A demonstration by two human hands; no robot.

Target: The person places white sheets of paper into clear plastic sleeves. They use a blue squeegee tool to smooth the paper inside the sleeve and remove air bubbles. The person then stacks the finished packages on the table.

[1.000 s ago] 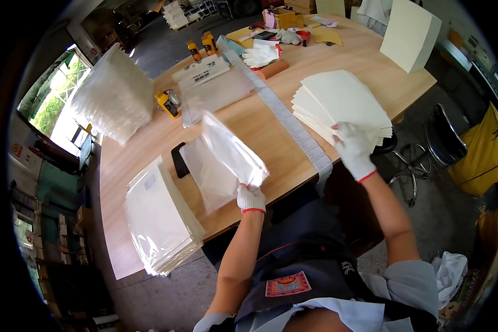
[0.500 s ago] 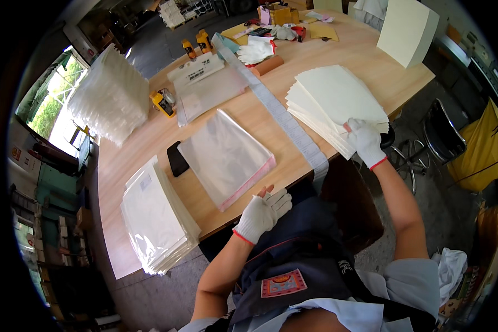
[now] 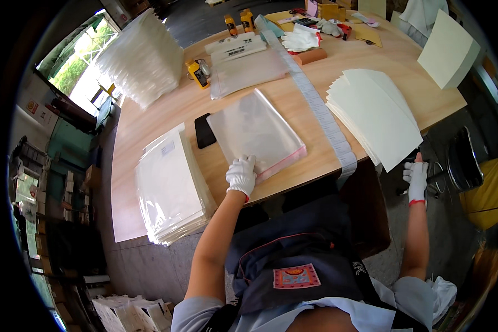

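Observation:
My left hand (image 3: 242, 174), in a white knit glove with red cuff, rests its fingers on the near left corner of a stack of clear plastic bags (image 3: 257, 130) with a pink-tinted near edge. Its fingers lie on the film and grip nothing that I can see. Off the table's near right edge, my right hand (image 3: 416, 176), also gloved, has bare fingertip showing and fingers apart. It is just below the corner of a fanned stack of cream sheets (image 3: 376, 116), holding nothing visible. At left lies a pile of filled clear bags (image 3: 169, 182).
A black phone (image 3: 205, 131) lies beside the clear bags. A long printed paper strip (image 3: 321, 113) crosses the table (image 3: 315, 171). Farther off are a wrapped bulky stack (image 3: 144, 58), a yellow bottle (image 3: 197, 73), spare gloves (image 3: 301, 39) and a standing cream block (image 3: 448, 50). A chair (image 3: 465, 160) stands right.
My left hand has moved from before the table edge onto the clear bags. My right hand has left the cream sheets and dropped past their near corner. The whole view has shifted.

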